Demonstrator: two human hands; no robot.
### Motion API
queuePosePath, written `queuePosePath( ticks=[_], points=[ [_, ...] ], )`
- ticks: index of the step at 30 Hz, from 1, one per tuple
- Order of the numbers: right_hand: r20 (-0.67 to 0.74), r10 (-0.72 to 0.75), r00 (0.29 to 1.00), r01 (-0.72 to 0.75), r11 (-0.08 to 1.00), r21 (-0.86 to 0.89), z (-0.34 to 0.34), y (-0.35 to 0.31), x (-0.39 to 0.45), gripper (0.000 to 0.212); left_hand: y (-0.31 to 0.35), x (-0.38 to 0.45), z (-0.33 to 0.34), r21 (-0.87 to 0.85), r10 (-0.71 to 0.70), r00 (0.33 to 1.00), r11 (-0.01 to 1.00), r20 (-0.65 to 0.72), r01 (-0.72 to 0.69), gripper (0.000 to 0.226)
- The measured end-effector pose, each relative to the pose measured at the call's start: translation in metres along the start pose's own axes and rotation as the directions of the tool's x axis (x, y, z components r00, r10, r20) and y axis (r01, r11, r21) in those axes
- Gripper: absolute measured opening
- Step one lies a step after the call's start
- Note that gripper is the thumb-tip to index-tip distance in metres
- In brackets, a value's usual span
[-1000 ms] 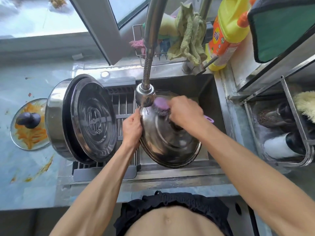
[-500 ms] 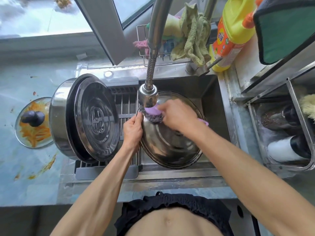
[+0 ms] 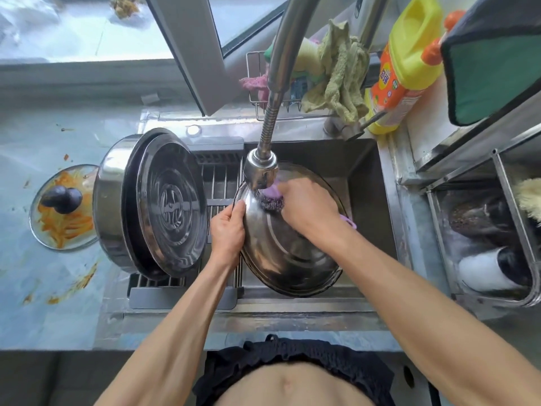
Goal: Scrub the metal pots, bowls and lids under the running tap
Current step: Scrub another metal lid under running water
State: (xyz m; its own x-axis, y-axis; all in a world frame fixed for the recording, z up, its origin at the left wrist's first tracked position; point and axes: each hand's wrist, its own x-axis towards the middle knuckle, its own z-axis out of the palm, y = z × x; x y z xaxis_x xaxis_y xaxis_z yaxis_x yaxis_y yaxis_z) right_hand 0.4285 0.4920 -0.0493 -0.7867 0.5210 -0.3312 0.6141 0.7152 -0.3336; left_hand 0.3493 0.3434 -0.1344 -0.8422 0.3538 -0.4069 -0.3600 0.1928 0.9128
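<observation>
A large metal lid stands tilted on edge in the sink, right under the tap head. My left hand grips the lid's left rim. My right hand holds a purple-handled steel-wool scrubber pressed against the lid's upper inner face. On the drain rack to the left, a big metal pot lies on its side with a metal lid leaning inside its mouth. Whether water flows is not clear.
A dirty glass lid with orange food scraps lies on the blue counter at left. Behind the sink hang a green rag and a wire caddy; a yellow detergent bottle stands at back right. A steel rack with utensils fills the right.
My right hand moved the scrubber from the lid's centre up and left toward its top rim under the tap head. My left hand kept its grip on the rim.
</observation>
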Motion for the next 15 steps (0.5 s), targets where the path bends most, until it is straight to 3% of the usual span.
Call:
queuePosePath(
  ticks=[4,7,10,13,15],
  points=[
    [0.004,0.144,0.990,-0.144,0.989,-0.031,-0.002,0.022,-0.005,0.037,-0.005,-0.002,-0.006,-0.020,-0.050,0.998,0.999,-0.036,0.049,0.032],
    [0.050,0.021,0.999,-0.020,0.999,-0.032,0.003,0.010,-0.024,0.047,-0.005,-0.001,-0.009,-0.031,-0.064,0.996,0.998,-0.054,0.062,0.029],
    [0.044,0.089,0.995,-0.089,0.996,-0.008,0.005,0.021,-0.012,0.043,-0.003,-0.003,-0.009,-0.013,-0.096,0.994,0.995,-0.053,0.095,0.030],
    [-0.089,0.208,0.974,-0.181,0.952,0.246,0.006,0.037,-0.002,0.023,-0.006,-0.004,-0.010,-0.023,-0.151,0.986,0.988,-0.076,0.150,0.033],
    [-0.141,0.309,0.940,-0.230,0.884,0.407,0.010,0.040,-0.006,0.029,-0.014,-0.004,-0.012,-0.041,-0.173,0.981,0.985,-0.088,0.170,0.037]
  ],
)
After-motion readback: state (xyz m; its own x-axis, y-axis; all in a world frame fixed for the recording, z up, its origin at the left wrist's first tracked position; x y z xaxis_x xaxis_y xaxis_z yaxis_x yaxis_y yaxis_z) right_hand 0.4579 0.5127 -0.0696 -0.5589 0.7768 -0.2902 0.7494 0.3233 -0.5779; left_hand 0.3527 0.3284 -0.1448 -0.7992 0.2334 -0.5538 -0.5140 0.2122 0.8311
